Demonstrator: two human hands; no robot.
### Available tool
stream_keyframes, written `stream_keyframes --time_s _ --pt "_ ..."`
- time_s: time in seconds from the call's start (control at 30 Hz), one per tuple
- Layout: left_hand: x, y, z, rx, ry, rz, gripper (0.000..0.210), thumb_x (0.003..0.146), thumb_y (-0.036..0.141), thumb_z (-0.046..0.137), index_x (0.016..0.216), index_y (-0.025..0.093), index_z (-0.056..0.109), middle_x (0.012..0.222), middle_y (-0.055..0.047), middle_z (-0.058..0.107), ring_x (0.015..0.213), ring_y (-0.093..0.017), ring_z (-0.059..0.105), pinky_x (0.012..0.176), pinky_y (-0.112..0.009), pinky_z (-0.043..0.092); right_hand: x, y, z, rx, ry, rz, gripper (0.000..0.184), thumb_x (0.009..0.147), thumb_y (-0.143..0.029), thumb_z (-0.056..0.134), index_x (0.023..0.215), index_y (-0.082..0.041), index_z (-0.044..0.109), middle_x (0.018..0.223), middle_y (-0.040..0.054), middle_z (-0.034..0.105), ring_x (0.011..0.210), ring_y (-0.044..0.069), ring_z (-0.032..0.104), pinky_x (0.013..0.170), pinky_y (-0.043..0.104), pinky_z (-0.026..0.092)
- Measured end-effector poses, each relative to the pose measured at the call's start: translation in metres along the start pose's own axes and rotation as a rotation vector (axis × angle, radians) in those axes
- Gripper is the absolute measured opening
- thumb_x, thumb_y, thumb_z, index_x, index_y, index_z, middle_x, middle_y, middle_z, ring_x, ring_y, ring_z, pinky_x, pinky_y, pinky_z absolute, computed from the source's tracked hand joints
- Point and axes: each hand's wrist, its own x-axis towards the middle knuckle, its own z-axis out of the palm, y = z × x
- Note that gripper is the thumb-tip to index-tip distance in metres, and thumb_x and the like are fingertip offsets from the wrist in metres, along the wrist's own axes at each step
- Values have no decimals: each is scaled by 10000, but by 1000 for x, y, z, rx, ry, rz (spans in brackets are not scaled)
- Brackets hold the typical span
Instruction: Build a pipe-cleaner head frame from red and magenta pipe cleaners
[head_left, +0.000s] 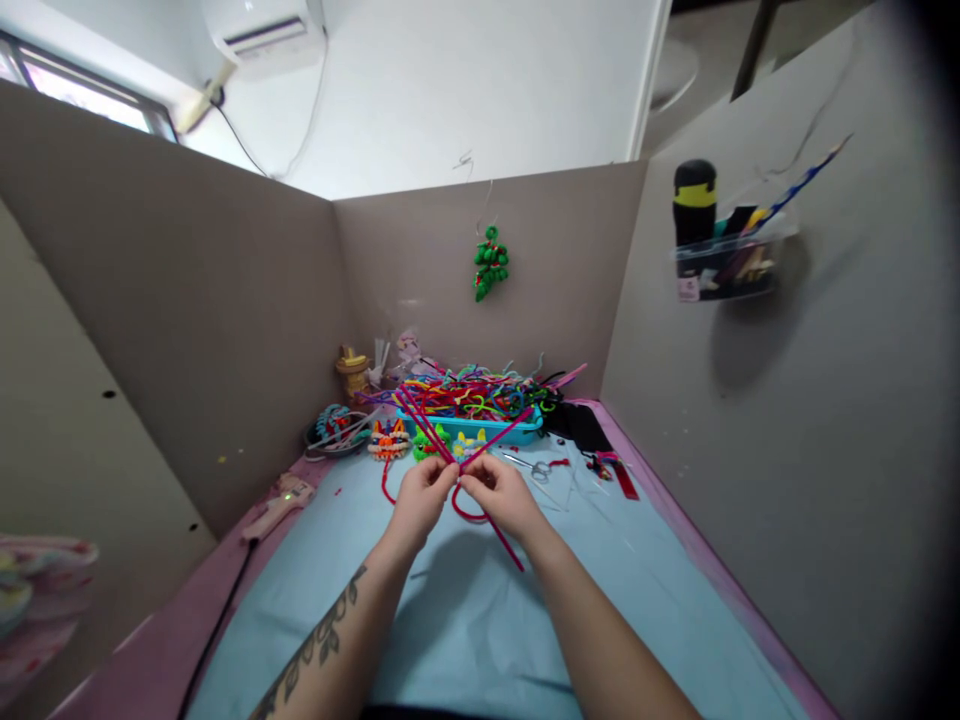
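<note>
Working with magenta pipe cleaners right now, crossed in an X just above the light blue surface, about centre. Pinching them near the crossing with the left hand, thumb against fingertips, pretty much no gap. Doing the same from the other side with the right hand, fingertips nearly touching the left ones. Can see long ends poking up to both sides, plus one tail slanting down by the right wrist. Also got a red loop curving just below the hands, can't tell where it joins.

Just beyond the hands, lined up left to right: an orange figure, a green one and a yellow and pale blue one, all in front of a blue tray heaped with a messy pile of pipe cleaners in loads of colours. Off to the right, lying flat near the tray, scissors. Over at the left edge, a pink corded tool with a green light lit. Higher up, hanging against the back panel, a green tree-shaped ornament
</note>
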Motion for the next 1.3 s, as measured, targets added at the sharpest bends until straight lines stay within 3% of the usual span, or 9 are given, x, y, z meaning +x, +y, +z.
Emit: stream_keyframes --time_s 0.23,0.37,0.47,0.57,0.67,0.77,0.93,1.1,1.3 --pt "-2 -1 0 -50 -3 11 322 734 434 605 592 168 492 462 65 410 419 -65 336 403 -185 254 3 8 6 33 175 74 132 686 -270 609 625 -171 548 576 -27 536 561 122 473 547 238 371" --pt "1 4 -2 -136 168 -11 318 711 459 613 627 168 514 531 44 477 474 -83 438 424 -175 348 6 12 -5 203 459 115 144 698 -308 600 674 -178 541 572 -46 496 537 112 443 526 233 364" --pt "5 8 -6 -189 289 -26 311 695 460 627 657 163 541 611 25 529 566 -100 510 473 -177 414 5 7 -13 338 612 41 180 718 -350 608 733 -185 538 610 -49 496 542 103 439 537 228 375" --pt "5 9 -5 -209 257 -38 320 679 462 649 658 154 568 608 23 540 589 -105 528 504 -183 444 0 -4 -6 304 408 -13 165 701 -322 640 727 -176 567 647 -31 535 585 109 469 572 229 390" --pt "1 7 3 -246 159 -54 324 655 462 677 663 148 596 589 30 544 571 -99 527 521 -191 454 -4 -10 9 248 227 46 149 704 -299 632 671 -167 572 600 -26 542 568 115 481 560 232 393" --pt "-4 5 12 -255 113 -72 319 636 452 696 675 145 618 597 27 563 559 -99 526 517 -198 453 -5 -10 18 234 247 71 132 717 -284 605 667 -168 568 598 -20 564 575 125 510 572 239 412" --pt "-4 0 16 -279 131 -75 317 644 435 698 713 134 626 625 10 581 577 -110 538 530 -211 460 -6 -8 18 88 275 69 103 722 -261 568 666 -175 579 622 -1 598 603 145 549 586 247 431" --pt "-1 -7 15 -325 140 -50 277 663 399 688 705 135 615 636 6 589 613 -121 549 596 -233 466 -8 -3 21 -109 279 4 127 742 -231 511 635 -194 570 592 -10 584 564 137 521 570 245 407" --pt "-3 -10 14 -207 112 10 274 690 406 664 662 136 625 608 7 595 597 -119 536 578 -218 422 -10 1 23 -298 297 -69 164 767 -235 497 619 -200 559 631 3 575 625 147 514 597 250 390"
